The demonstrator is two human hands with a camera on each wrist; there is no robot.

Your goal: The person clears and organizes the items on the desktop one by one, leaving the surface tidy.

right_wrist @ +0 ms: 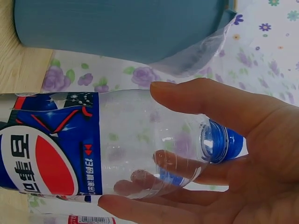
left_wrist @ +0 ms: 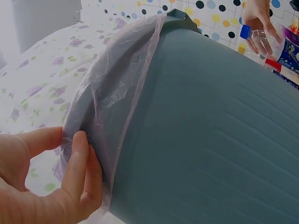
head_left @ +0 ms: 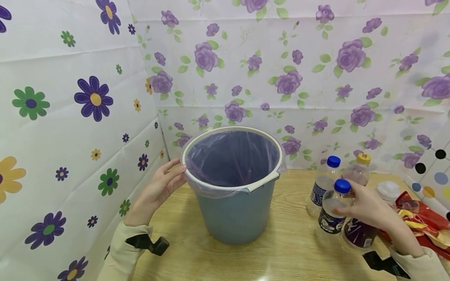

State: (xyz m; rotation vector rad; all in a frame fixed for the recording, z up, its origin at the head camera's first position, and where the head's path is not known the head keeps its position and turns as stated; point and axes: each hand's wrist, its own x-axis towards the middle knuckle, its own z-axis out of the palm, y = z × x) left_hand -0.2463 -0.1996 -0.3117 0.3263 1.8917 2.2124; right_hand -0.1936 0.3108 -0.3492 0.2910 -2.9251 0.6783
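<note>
A blue-grey bucket (head_left: pixel 235 218) with a cream rim stands on the wooden table, lined with a thin translucent purple plastic bag (head_left: pixel 225 156). At its left edge my left hand (head_left: pixel 158 187) pinches the rim through the bag, fingers on both sides in the left wrist view. To the right, my right hand (head_left: pixel 369 205) holds a clear plastic bottle (head_left: pixel 332 212) with a blue cap around its shoulder. The dark blue label of this bottle (right_wrist: pixel 51 144) shows in the right wrist view. The bottle is upright and looks empty.
Close around my right hand stand another blue-capped bottle (head_left: pixel 318 191), a yellow-capped bottle (head_left: pixel 356 173) and a white-capped bottle with a dark label (head_left: pixel 360 232). Red and yellow snack wrappers (head_left: pixel 425 218) lie at the far right. Flowered sheets (head_left: pixel 246 89) line the back and left.
</note>
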